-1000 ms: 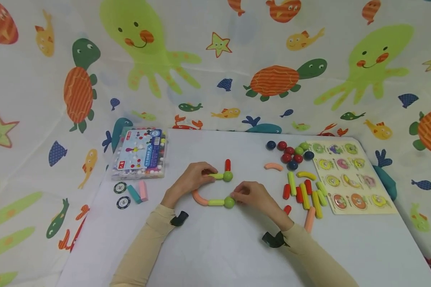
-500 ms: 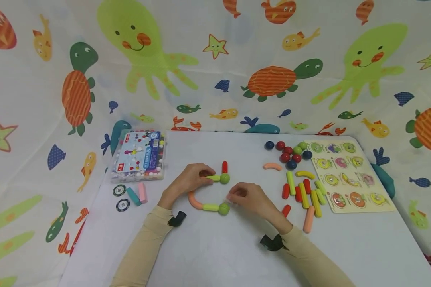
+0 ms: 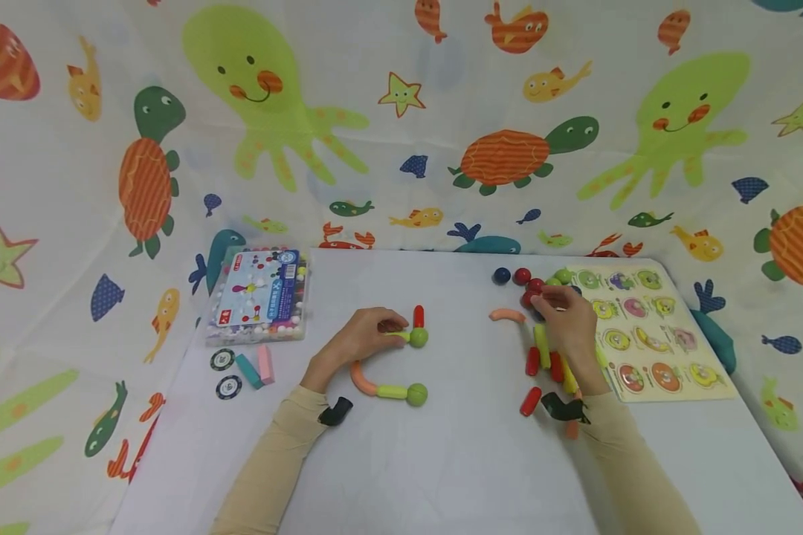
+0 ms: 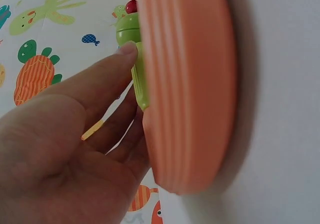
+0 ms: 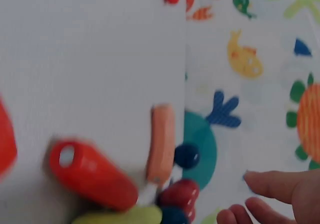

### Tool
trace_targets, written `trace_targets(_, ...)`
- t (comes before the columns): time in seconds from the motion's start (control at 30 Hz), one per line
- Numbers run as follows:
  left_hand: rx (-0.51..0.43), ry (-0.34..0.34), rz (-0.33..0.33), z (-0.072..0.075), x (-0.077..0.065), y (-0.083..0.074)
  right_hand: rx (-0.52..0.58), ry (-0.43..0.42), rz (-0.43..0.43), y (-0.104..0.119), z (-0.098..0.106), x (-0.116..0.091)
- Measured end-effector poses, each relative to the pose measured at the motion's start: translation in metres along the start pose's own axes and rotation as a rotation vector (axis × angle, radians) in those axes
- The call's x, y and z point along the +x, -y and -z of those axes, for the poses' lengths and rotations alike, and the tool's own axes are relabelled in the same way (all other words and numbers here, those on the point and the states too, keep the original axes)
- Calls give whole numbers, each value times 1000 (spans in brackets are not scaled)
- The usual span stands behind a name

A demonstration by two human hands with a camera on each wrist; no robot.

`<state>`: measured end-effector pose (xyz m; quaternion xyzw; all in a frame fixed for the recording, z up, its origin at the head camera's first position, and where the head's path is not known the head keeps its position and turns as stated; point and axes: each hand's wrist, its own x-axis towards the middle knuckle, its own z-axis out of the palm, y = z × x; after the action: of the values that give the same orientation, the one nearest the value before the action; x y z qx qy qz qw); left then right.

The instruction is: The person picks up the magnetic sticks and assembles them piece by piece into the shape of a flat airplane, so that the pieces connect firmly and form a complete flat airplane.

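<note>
My left hand (image 3: pixel 368 336) pinches a light green rod (image 4: pixel 140 76) whose end meets a green ball (image 3: pixel 418 337). A red rod (image 3: pixel 418 317) stands out from that ball toward the back. Below the hand, a curved orange piece (image 3: pixel 363 380) leads to another light green rod (image 3: pixel 392 391) and green ball (image 3: pixel 417 394); it looms large in the left wrist view. My right hand (image 3: pixel 570 327) hovers at the cluster of dark red balls (image 3: pixel 523 276), overlapping some. In the right wrist view its thumb and fingers are apart, with nothing between them.
Loose red rods (image 3: pixel 530 401), yellow and light green rods lie under the right forearm. A curved orange piece (image 3: pixel 508 316) and a dark blue ball (image 3: pixel 502 276) lie near. Right: fruit puzzle board (image 3: pixel 656 327). Left: a clear box (image 3: pixel 254 290), round chips (image 3: pixel 222 360) and small blocks (image 3: pixel 265 364).
My right hand has left the lower green ball and travelled right and back to the ball cluster. The left hand stays on its rod.
</note>
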<state>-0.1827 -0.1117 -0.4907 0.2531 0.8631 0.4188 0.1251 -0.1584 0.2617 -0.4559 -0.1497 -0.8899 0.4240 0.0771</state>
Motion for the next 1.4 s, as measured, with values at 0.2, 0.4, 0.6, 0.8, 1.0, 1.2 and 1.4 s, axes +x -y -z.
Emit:
trace_targets(0.2,-9,14,6,-1,2,-2,-47,30,-82,-18,2,13)
trace_targets(0.4,-35,20,17,1,5,-3,-92,54,-112,-23,-4,19)
trace_targets(0.6,-84,9,48,3,11,-1,-150,53,-107,-23,-3,20)
trace_targets(0.8,-127,5,70,4,20,0,-177,68,-84,-23,-4,17)
trace_targets(1.0,-148,42,86,4,28,0,-167,86,-120,-22,-3,14)
trace_targets(1.2,-142,74,78,3,31,-2,-129,38,-92,-11,3,6)
trace_targets(1.4,-143,119,76,3,31,-4,-95,-18,74,13,-7,4)
